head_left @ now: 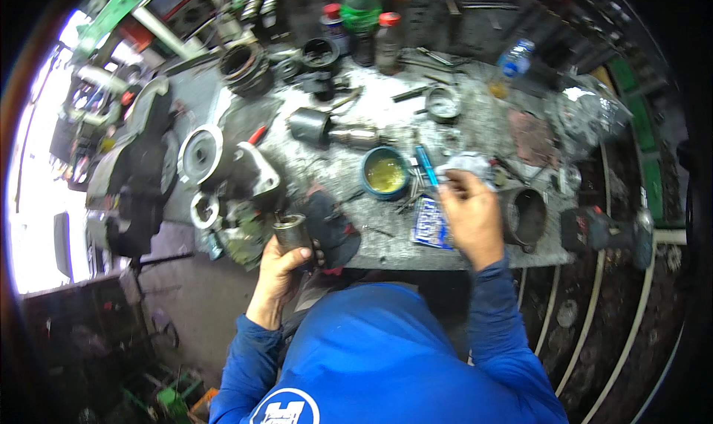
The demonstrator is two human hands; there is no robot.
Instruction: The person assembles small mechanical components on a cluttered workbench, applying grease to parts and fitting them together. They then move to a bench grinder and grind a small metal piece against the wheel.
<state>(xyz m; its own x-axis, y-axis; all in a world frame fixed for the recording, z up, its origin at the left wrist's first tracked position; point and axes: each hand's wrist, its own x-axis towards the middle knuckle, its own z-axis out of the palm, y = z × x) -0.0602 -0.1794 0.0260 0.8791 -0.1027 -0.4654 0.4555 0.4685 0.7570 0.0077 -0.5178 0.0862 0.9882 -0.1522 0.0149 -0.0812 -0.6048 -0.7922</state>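
My left hand [281, 264] is wrapped round a hollow metal cylinder [292, 232], held upright at the table's near edge. My right hand [473, 214] is over the table with its fingers curled in, and what they pinch, if anything, is blurred. Just beyond those fingers lies a white rag [469, 162]. A slim bright blue tube [425, 164] is close to their tips. Left of it stands a blue bowl [363, 177] of yellowish liquid. A blue and white packet [431, 225] lies beside my right wrist. Next to the metal cylinder is a dark cloth [330, 231].
A dark metal ring [526, 216] and a cordless power tool [601, 231] sit at the right. Round housings [200, 155] crowd the left. Bottles [388, 44] stand at the back, and a motor armature [356, 135] lies mid-table. A clear plastic bag [590, 108] is far right.
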